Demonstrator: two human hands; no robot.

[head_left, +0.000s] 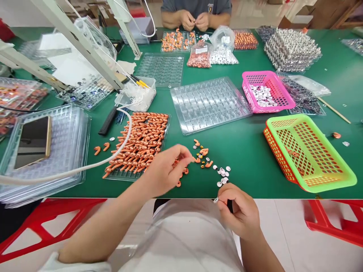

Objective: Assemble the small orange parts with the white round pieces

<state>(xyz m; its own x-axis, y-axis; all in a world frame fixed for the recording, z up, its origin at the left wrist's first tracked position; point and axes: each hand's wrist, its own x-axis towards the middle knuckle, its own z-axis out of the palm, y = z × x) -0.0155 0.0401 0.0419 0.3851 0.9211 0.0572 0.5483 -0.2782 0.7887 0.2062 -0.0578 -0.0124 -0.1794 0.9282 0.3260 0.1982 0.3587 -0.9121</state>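
My left hand [166, 172] is closed in a pinch beside a small group of orange earbud shells [204, 152] with tiny parts attached. What its fingertips hold, if anything, I cannot make out. Small orange round caps [185, 171] lie partly hidden behind it. At the table's front edge my right hand [239, 211] pinches a small white disc [216, 200]. A black piece [229, 205] also shows within that hand, its kind unclear. Loose white discs [223, 172] lie just beyond it. Left of my left hand, a clear tray holds rows of orange earbud stems [141, 139].
An empty clear tray [210, 104] lies ahead. To the right stand a pink basket [246, 85] of white discs and stacked green and red baskets [340, 166]. A white cable [85, 168] crosses the left side, near a phone [34, 141]. Another person's hands [195, 20] work opposite.
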